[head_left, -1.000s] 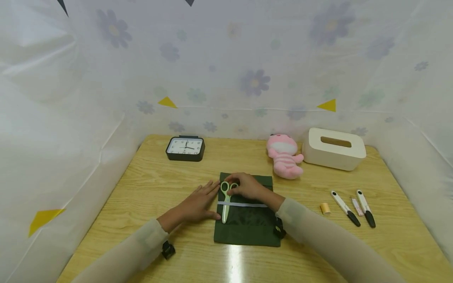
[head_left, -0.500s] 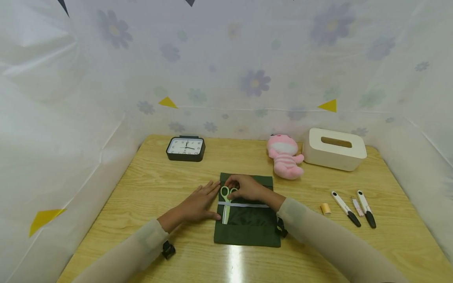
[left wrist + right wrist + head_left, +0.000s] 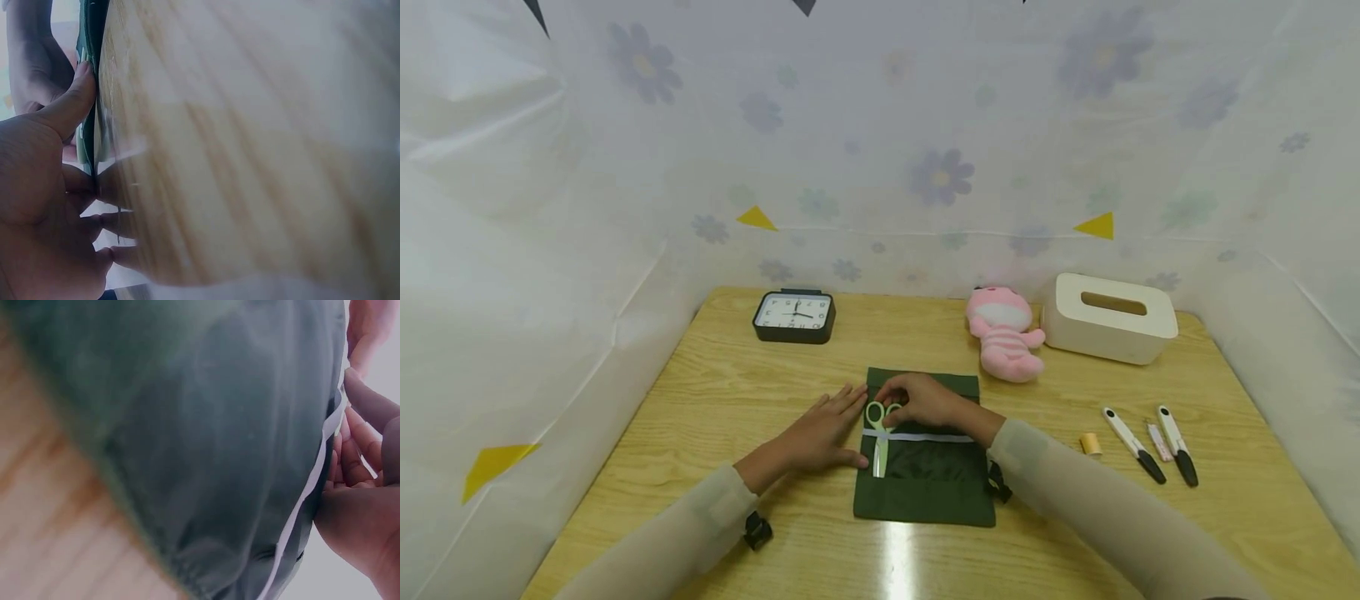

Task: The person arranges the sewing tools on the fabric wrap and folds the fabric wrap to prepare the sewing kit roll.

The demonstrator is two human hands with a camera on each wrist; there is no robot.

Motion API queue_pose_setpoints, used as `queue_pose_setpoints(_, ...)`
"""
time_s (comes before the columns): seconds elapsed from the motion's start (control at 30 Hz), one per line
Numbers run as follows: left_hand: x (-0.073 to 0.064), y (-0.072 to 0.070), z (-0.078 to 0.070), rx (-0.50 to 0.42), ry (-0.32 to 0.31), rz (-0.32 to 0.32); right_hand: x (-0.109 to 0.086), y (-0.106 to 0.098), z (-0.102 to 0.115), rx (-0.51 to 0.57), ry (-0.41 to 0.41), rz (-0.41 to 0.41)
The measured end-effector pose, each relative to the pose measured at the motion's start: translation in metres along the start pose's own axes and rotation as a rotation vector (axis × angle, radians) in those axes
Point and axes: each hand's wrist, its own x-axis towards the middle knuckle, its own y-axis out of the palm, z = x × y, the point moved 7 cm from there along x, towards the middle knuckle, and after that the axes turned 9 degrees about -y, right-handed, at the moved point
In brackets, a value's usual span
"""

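A pair of scissors [image 3: 881, 455] with pale green handles lies on a dark green fabric pouch [image 3: 925, 504], blades toward me. A white elastic strap [image 3: 925, 437] runs across the pouch and the scissors. My right hand [image 3: 923, 400] pinches the handle loop on the right; in the right wrist view the same hand [image 3: 365, 469] hides most of the scissors. Spread and mostly straight, my left hand [image 3: 823, 433] rests at the pouch's left edge, its thumb on the lower part. The left wrist view shows that thumb [image 3: 78, 90] against the pouch edge.
Behind the pouch are a black-framed clock [image 3: 793, 315], a pink plush toy [image 3: 1002, 337] and a white tissue box [image 3: 1108, 325]. Right of it lie a thread spool [image 3: 1090, 444], two white-and-black pen-like tools [image 3: 1123, 433] and a small pink-and-white item [image 3: 1158, 442].
The scissors have slid a little toward me under the strap, with my right hand moving along on the handle. My left hand has stayed in place.
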Motion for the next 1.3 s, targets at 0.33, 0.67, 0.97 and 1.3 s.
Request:
queue_pose_setpoints(0.33, -0.0009, -0.0004, -0.0004, 0.006, -0.008, 0.005, 0.0004, 0.0009, 0.0020, -0.045, -0.040, 0.011)
queue_pose_setpoints(0.67, 0.0005, 0.0009, 0.0003, 0.006, -0.019, 0.002, -0.0017, -0.0004, 0.0061, -0.044, -0.032, 0.011)
queue_pose_setpoints(0.97, -0.0004, 0.0001, -0.0006, 0.004, -0.014, -0.001, -0.0007, -0.0006, 0.0039, -0.040, -0.026, 0.015)
queue_pose_setpoints(1.3, 0.0003, 0.0009, 0.0003, 0.015, -0.020, -0.001, -0.0018, -0.0046, 0.0069, -0.024, -0.038, 0.020)
